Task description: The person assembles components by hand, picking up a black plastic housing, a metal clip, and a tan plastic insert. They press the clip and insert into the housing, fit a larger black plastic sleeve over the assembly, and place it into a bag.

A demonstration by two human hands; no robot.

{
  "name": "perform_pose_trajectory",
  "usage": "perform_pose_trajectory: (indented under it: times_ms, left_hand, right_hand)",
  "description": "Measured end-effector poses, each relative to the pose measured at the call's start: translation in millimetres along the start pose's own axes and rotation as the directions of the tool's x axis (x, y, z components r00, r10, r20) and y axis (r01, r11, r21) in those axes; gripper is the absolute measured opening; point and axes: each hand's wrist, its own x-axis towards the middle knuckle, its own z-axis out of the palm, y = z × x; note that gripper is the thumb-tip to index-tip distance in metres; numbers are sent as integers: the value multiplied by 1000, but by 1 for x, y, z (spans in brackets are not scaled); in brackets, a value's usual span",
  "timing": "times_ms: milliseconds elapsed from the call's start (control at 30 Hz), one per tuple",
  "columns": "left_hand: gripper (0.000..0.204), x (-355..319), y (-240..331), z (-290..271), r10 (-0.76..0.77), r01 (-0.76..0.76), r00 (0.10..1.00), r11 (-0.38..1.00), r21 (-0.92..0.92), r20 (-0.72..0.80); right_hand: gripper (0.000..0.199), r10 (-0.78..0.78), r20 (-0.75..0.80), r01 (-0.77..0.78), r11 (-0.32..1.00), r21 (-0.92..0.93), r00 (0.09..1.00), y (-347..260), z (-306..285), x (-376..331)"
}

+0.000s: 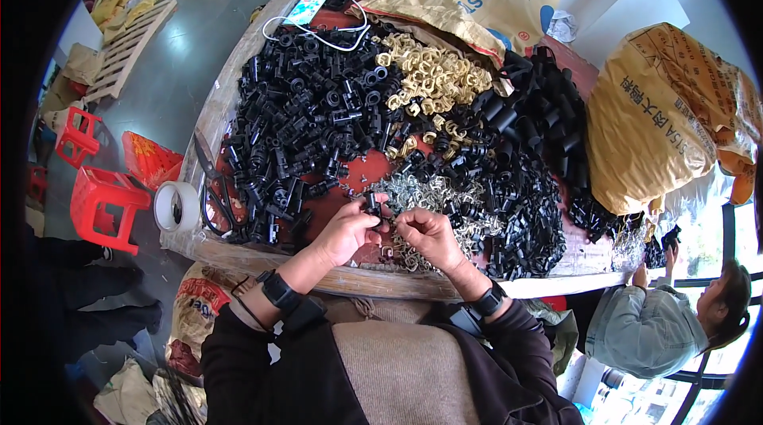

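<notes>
Gripping a black fitting [371,203], the left fingers [366,221] partly hide it.

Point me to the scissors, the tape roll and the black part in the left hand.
Scissors [213,175]: head view, near the pivot.
Tape roll [192,209]: head view, right side of the ring.
Black part [371,203]: head view, exposed upper portion.

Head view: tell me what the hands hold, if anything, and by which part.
The left hand holds a small black piece, pinched around its body with the upper end showing. Whether the right hand holds anything cannot be told.
</notes>
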Motion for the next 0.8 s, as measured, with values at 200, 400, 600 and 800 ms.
perform_pose_trajectory:
  times_ms: [200,400,600,800]
  left_hand:
    - [31,1,-3,-3,-42,60,990,989,-134,138]
    - [31,-1,-8,-4,-70,82,986,994,-73,154]
    - [32,-4,-10,0,-70,93,983,987,-130,169]
    - [31,-5,-11,4,-93,103,990,990,-93,108]
  right_hand:
    - [4,-135,-14,132,982,-135,991,-9,1,-2]
    - [5,-279,1,257,885,-388,960,-28,3,-3]
    - [8,-401,40,355,756,-550,915,-23,2,-3]
    - [9,-379,137,367,643,-673,915,-24,0,-1]
